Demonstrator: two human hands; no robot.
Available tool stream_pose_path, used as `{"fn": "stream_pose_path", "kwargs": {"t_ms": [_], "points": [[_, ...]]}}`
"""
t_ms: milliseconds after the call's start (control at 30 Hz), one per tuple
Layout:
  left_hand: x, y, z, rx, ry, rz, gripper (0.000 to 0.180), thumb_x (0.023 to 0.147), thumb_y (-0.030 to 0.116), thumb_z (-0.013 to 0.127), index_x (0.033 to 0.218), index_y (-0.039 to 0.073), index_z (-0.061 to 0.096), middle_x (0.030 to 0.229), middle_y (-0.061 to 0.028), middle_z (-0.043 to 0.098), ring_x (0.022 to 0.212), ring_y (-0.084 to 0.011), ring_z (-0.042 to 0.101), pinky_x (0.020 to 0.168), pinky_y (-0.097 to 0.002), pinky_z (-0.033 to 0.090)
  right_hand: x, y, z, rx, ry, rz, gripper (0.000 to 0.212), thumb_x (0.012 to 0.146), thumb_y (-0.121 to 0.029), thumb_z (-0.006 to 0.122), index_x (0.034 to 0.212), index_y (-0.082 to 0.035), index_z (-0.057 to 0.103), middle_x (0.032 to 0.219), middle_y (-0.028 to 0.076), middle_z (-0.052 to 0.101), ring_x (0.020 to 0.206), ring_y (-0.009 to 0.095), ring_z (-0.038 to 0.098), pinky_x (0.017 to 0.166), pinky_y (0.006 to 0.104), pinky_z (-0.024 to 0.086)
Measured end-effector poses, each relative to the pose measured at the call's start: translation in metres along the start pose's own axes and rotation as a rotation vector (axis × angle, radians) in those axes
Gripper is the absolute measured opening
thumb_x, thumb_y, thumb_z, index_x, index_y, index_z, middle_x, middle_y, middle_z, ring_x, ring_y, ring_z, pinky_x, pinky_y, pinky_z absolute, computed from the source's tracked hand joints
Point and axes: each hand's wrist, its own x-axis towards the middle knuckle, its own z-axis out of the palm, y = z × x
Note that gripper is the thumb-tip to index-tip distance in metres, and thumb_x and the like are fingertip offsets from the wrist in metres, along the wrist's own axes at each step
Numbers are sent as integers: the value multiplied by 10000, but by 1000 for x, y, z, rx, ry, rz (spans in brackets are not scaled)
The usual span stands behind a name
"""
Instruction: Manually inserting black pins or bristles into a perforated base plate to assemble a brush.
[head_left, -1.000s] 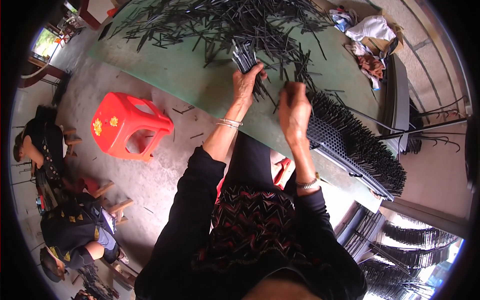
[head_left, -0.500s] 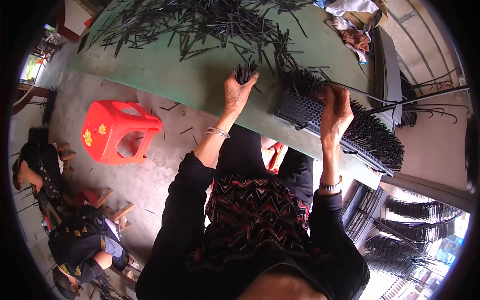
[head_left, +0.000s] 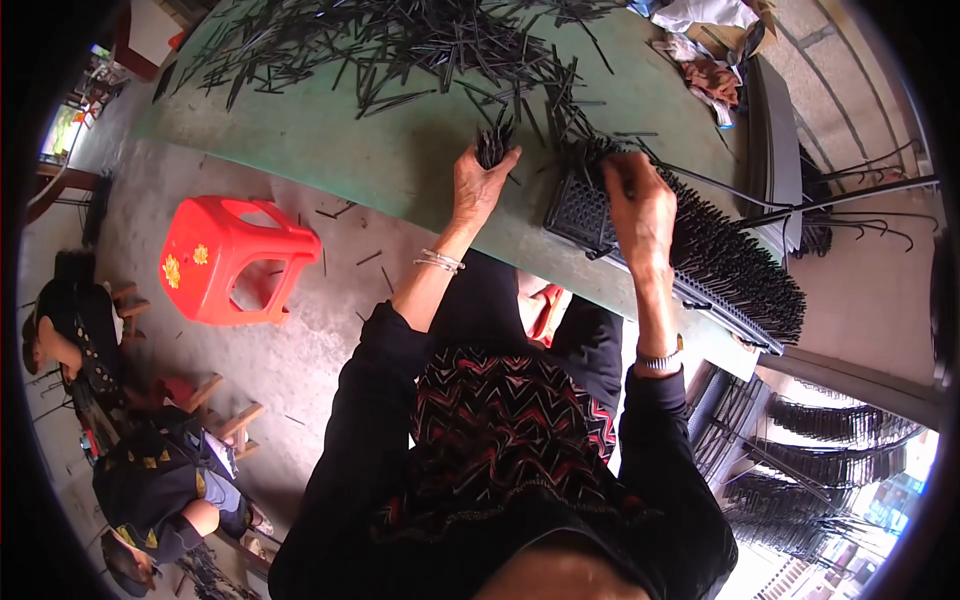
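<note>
My left hand [head_left: 478, 188] is wrapped round a bunch of thin black sticks [head_left: 494, 146], held just over the near edge of the table. To its right stands a long black rack [head_left: 580, 212] with a perforated top. Densely set upright black sticks [head_left: 745, 265] fill its right part, and more stand along its far side. My right hand [head_left: 642, 220] is over the rack's left part, fingers bent down and pinched together. Whatever those fingertips hold is too small and hidden to make out.
A large heap of loose black sticks [head_left: 430, 45] covers the far part of the green table [head_left: 300, 145]. Crumpled wrappings [head_left: 710, 75] lie at the far right, near metal hooks [head_left: 870, 220]. A red stool [head_left: 215, 260] stands left. Two people [head_left: 165, 480] sit at the lower left.
My right hand has moved left along the rack, with its fingers lower toward the top. My left hand keeps its bunch of sticks in nearly the same place.
</note>
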Motion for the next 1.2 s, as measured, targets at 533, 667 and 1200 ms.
{"fn": "stream_pose_path", "kwargs": {"t_ms": [533, 667, 1200], "points": [[-6, -7, -2, -53, 6, 18, 263, 780, 177, 755, 877, -13, 601, 710, -61, 601, 637, -120, 493, 639, -297, 458, 22, 3, 29, -350, -139, -217, 114, 862, -179, 632, 931, -98, 591, 836, 112, 656, 754, 347, 642, 639, 440, 504], [-5, -7, -1, -67, -14, 25, 260, 782, 178, 752, 888, -9, 605, 724, -67, 613, 648, -128, 517, 654, -300, 465, 25, 7, 29, -232, -130, -191, 117, 845, -150, 639, 928, -75, 606, 833, 120, 674, 763, 322, 657, 663, 397, 510], [-6, -7, -2, -98, -23, 12, 232, 793, 175, 740, 848, -13, 615, 689, -34, 591, 644, -89, 464, 638, -291, 451, 1, 18, 10, -21, -43, 111, 154, 849, -132, 639, 979, -50, 645, 859, 100, 704, 784, 172, 682, 719, 303, 508]]}}
